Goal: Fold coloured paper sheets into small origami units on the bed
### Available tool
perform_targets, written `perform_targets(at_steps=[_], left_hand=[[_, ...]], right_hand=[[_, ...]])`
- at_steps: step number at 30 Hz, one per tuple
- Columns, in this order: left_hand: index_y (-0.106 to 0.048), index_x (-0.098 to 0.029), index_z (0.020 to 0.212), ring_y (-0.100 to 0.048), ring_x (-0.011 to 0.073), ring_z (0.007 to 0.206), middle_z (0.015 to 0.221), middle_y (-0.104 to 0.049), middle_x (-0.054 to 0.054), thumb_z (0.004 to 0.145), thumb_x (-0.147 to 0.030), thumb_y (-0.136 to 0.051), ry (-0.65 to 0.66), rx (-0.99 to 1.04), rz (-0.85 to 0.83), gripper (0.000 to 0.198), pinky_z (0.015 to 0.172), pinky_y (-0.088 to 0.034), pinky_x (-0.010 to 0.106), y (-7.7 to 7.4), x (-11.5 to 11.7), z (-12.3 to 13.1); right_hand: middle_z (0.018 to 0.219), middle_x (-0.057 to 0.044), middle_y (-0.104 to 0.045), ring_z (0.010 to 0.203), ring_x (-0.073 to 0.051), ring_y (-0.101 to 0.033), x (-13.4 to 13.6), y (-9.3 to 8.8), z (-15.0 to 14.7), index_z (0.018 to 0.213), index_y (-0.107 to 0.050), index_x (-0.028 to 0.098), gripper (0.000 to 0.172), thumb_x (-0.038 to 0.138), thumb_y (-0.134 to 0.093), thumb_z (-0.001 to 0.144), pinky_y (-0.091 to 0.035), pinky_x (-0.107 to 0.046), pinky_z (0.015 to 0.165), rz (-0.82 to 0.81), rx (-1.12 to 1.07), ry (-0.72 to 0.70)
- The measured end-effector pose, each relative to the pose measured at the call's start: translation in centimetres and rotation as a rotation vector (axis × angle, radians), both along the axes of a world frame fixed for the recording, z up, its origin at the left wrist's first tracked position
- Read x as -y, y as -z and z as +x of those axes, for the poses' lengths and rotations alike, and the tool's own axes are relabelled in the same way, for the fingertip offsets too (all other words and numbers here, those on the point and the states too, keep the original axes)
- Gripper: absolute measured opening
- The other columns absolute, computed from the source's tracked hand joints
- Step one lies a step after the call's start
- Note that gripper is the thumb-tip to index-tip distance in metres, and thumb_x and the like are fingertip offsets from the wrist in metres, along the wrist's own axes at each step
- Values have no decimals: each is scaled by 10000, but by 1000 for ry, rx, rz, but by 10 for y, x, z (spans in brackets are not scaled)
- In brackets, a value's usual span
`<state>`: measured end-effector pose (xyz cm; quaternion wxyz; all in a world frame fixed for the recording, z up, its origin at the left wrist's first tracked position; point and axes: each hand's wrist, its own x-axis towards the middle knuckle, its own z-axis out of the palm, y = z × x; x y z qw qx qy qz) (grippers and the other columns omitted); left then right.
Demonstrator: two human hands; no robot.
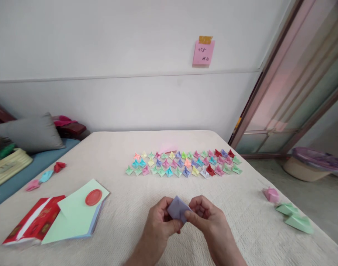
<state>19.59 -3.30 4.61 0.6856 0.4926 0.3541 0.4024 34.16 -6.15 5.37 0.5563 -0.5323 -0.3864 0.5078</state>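
Note:
A small folded piece of lavender paper [178, 209] is held above the near part of the table, its pointed corner facing away from me. My left hand [160, 221] grips its left side, thumb along the lower edge. From the right, my right hand [206, 220] pinches it, thumb pressed on the lower right edge and the other fingers curled. Beyond the hands, several small folded paper boats [169, 171] in many colours stand in three rows. The underside of the lavender paper is hidden.
On the left lie a stack of pale green paper [75, 218] with a red round lid [93, 197], a red packet [33, 221] and folded papers [46, 176]. At the right edge are a pink folded paper [271, 194] and green folded papers [295, 218]. A white wall [116, 103] stands behind.

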Motion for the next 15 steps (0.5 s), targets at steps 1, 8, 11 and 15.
perform_targets(at_steps=[1,8,11,15], left_hand=[[-607,-136,867,-477,110,569,636,-572,-18,657,-131,-673,-9,3,-1,220,531,-389,231,-1,0,-1],[-618,-143,886,-497,114,576,681,-598,-4,678,-202,-707,-34,-25,-54,234,546,-398,231,-6,-1,-3],[-629,-148,840,-510,126,601,679,-592,3,758,-299,-656,-30,-31,-72,174,593,-401,250,-6,0,-4],[-649,-145,736,-501,135,648,675,-587,7,786,-305,-628,-92,-34,-63,169,637,-387,252,-2,1,-5]], right_hand=[[602,29,-546,575,-130,-470,-1,1,0,702,-596,193,171,308,-715,659,-357,-251,551,-15,-29,-41],[437,19,-526,467,-111,-375,-4,8,-4,497,-497,196,313,351,-612,743,-270,-260,498,-94,156,-93],[426,25,-509,471,-115,-372,-3,7,-6,481,-477,205,314,343,-595,737,-274,-264,503,-75,247,-61],[442,16,-521,486,-122,-386,-2,6,-8,485,-476,206,313,338,-571,753,-287,-266,508,-69,296,-87]])
